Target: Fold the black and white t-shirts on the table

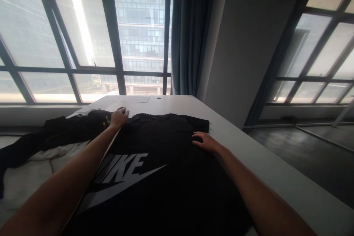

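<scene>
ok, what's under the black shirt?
The white table, visible past the far edge and right side of the black shirt. Anything else beneath is covered.

Toward six o'clock the bottom edge cuts off the lower part of the black shirt (166,129), and at eight the left forearm (83,166) partly hides the start of its grey print (129,169). The left hand (120,117), toward nine, covers its own fingertips, so its grip cannot be told. Beyond it, a dark garment (63,131) runs past the left edge. The building (141,33) at eleven is hazy.
</scene>
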`<state>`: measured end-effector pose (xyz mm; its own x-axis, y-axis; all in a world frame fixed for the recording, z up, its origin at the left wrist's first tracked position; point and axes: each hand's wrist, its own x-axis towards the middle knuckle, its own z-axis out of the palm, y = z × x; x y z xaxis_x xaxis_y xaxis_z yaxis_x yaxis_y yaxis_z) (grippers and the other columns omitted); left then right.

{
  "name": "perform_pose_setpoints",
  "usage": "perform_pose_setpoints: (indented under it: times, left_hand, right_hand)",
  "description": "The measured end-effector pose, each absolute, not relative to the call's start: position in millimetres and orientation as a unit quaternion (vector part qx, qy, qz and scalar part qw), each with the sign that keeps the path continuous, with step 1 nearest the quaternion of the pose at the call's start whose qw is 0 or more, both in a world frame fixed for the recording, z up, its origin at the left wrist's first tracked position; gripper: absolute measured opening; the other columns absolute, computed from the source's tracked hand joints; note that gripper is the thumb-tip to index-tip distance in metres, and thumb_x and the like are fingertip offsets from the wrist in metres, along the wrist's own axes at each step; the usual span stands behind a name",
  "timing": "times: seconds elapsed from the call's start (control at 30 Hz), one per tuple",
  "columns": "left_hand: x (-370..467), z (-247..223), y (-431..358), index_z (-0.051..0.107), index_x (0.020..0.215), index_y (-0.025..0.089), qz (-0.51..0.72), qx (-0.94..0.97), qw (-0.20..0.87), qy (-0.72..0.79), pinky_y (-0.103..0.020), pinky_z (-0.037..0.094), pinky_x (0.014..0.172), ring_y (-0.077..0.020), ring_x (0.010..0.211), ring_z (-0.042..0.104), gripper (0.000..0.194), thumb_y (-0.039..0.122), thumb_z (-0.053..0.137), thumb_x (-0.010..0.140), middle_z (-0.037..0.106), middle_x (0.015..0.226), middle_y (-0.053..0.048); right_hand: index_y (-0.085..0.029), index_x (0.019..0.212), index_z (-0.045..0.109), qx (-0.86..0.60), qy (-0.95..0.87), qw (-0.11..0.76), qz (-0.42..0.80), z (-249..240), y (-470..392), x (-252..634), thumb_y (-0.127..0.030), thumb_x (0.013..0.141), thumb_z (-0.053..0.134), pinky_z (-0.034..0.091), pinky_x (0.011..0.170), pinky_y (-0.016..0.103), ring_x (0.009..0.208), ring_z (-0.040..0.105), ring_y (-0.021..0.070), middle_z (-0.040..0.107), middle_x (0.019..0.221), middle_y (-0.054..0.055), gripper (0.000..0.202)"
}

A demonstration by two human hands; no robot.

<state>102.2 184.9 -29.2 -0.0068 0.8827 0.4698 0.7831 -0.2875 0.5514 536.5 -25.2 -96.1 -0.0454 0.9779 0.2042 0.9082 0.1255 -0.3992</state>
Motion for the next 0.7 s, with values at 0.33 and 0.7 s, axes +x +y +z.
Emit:
perform_pose_setpoints:
  times: [0.33,0.7]
  left_hand:
    - [186,-77,108,0.058,0.134,0.022,0.109,0.954,0.093,0.263,-0.035,0.033,0.115,-0.0228,0.136,0.044,0.047,0.035,0.051,0.089,0.047,0.148,-0.005]
    - [170,-57,119,0.066,0.11,0.023,0.221,0.863,0.087,0.446,-0.035,0.048,0.089,-0.0255,0.099,0.065,0.029,0.03,0.046,0.091,0.071,0.103,-0.007]
  right_hand:
    - [-0.018,0.12,0.066,-0.664,-0.715,0.201,0.085,-90,-30,531,-0.042,0.084,0.062,0.033,0.112,0.041,0.133,0.046,0.0274,0.052,0.142,0.013,0.044]
    - [-0.02,0.12,0.066,-0.67,-0.707,0.208,0.094,-91,-29,532,-0.043,0.083,0.064,0.034,0.113,0.041,0.133,0.047,0.0272,0.052,0.142,0.011,0.044]
